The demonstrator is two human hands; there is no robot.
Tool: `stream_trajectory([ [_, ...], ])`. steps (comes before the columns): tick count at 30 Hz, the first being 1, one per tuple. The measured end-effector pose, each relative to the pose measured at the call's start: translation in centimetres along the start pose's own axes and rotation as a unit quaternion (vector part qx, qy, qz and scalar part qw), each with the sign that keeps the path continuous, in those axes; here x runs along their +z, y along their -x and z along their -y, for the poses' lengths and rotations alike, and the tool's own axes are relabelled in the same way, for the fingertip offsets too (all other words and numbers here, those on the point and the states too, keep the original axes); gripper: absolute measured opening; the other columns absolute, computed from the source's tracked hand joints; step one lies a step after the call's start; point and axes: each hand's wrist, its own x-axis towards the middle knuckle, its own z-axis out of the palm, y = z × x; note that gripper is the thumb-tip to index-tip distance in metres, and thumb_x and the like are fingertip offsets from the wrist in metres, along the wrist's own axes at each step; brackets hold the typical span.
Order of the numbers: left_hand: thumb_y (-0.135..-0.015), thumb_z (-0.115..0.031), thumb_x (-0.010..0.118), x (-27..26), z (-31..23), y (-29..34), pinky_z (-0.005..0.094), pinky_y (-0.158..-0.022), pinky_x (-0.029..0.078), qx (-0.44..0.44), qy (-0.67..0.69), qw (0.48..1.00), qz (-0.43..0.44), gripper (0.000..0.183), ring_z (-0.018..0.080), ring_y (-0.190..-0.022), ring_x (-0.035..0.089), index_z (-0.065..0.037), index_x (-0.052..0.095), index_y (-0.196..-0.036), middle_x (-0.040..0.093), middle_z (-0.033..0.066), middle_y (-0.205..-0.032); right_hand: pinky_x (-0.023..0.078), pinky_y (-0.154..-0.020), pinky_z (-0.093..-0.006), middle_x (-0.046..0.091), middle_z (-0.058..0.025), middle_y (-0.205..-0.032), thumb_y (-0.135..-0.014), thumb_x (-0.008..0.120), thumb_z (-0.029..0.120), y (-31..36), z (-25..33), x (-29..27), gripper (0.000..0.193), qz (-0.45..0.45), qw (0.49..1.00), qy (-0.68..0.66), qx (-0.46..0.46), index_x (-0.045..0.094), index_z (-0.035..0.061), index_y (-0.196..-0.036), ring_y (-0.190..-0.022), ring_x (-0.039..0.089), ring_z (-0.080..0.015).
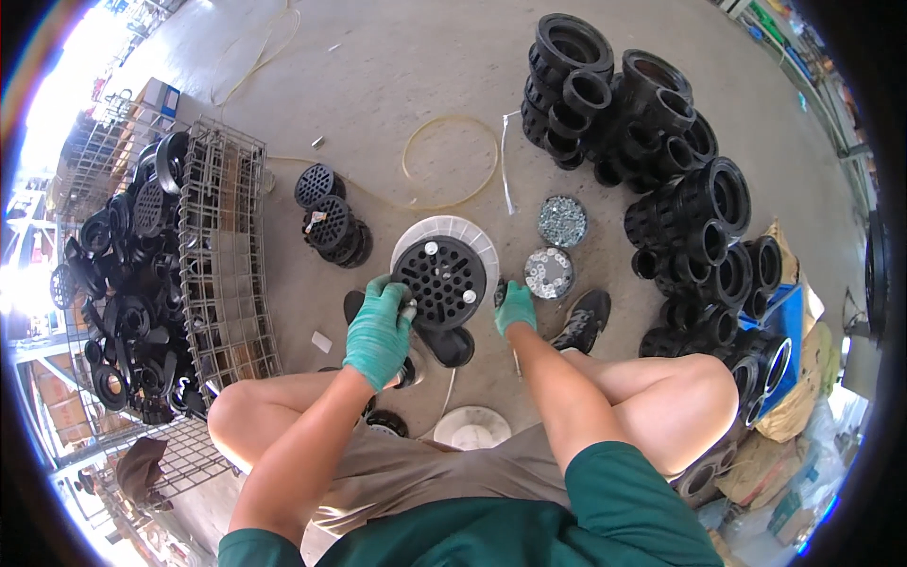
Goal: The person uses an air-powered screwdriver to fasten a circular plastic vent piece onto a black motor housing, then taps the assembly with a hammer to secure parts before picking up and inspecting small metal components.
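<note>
A round black grate (439, 283) full of holes rests on a white round stand (477, 236) between my feet. White round pieces lie near its rim, and small shiny bits sit on top. My left hand (378, 326), in a green glove, is closed at the grate's left edge, with a small pale piece (412, 303) at the fingertips. My right hand (516, 310), gloved too, is wrapped round a dark object (501, 293) just right of the grate; its kind is mostly hidden. Beside that hand stand a round container of pale washer-like pieces (549, 274) and another of small metal hardware (562, 222).
Stacked black grates (331, 222) stand at the left, near a wire cage (227, 246) heaped with black parts (132, 302). Black ring-shaped fittings (694, 213) are piled along the right. A yellowish hose (453, 118) loops over the floor. A white disc (472, 430) lies close to me.
</note>
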Motion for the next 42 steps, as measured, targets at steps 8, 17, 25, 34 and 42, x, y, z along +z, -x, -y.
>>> stream_trajectory([
  [8, -0.093, 0.005, 0.06, -0.3, -0.2, -0.2, 0.0361, -0.091, 0.052, -0.047, 0.043, 0.998, 0.02, 0.025, 0.0296, -0.104, 0.061, -0.005, 0.059, -0.116, 0.055, 0.0148, -0.132, 0.056, -0.087, -0.0448, 0.072, -0.0226, -0.11, -0.087, 0.067, 0.021, 1.4, 2.6, -7.4, 0.036, 0.118, 0.968, -0.219, 0.035, 0.066, 0.0067, -0.12, -0.101, 0.07, -0.0394],
  [17, -0.087, -0.007, 0.068, -1.5, 0.1, -1.5, 0.0477, -0.108, 0.044, 0.048, -0.107, 0.992, 0.045, 0.033, 0.0483, -0.128, 0.05, 0.0, 0.056, -0.116, 0.038, 0.0289, -0.153, 0.062, -0.069, -0.044, 0.069, -0.0133, -0.116, -0.094, 0.061, 0.022, 8.9, 7.5, -11.7, 0.042, 0.364, 0.899, -0.243, 0.01, 0.061, 0.0075, -0.134, -0.086, 0.073, -0.0273],
  [25, -0.058, -0.047, 0.094, 0.3, -10.1, -4.1, 0.0515, -0.119, 0.034, 0.052, -0.205, 0.97, 0.12, 0.12, 0.0501, -0.146, 0.028, -0.009, 0.033, -0.155, 0.022, 0.0302, -0.162, 0.062, -0.065, -0.0437, 0.071, -0.0175, -0.11, -0.093, 0.053, 0.02, 11.5, 6.7, -9.8, 0.041, 0.275, 0.899, -0.341, -0.007, 0.061, 0.0006, -0.128, -0.086, 0.073, -0.0305],
  [34, -0.054, -0.027, 0.095, 0.1, -5.5, -6.2, 0.046, -0.115, 0.038, 0.039, -0.087, 0.992, 0.078, 0.121, 0.0419, -0.135, 0.044, -0.005, 0.033, -0.155, 0.038, 0.029, -0.15, 0.051, -0.096, -0.0436, 0.068, -0.0271, -0.123, -0.088, 0.062, 0.037, 11.2, 8.1, -11.5, 0.054, 0.167, 0.937, -0.279, -0.128, 0.068, -0.0039, -0.122, -0.111, 0.067, -0.0369],
  [42, -0.081, -0.03, 0.086, -7.2, -15.2, -2.9, 0.0453, -0.109, 0.047, 0.071, 0.467, 0.878, 0.074, 0.108, 0.0297, -0.13, 0.053, -0.017, 0.016, -0.163, 0.046, 0.0134, -0.147, 0.051, -0.095, -0.0341, 0.07, -0.012, -0.11, -0.094, 0.069, 0.033, 17.9, 11.3, -34.8, 0.049, 0.218, 0.813, -0.464, -0.275, 0.06, -0.0026, -0.126, -0.101, 0.063, -0.0169],
])
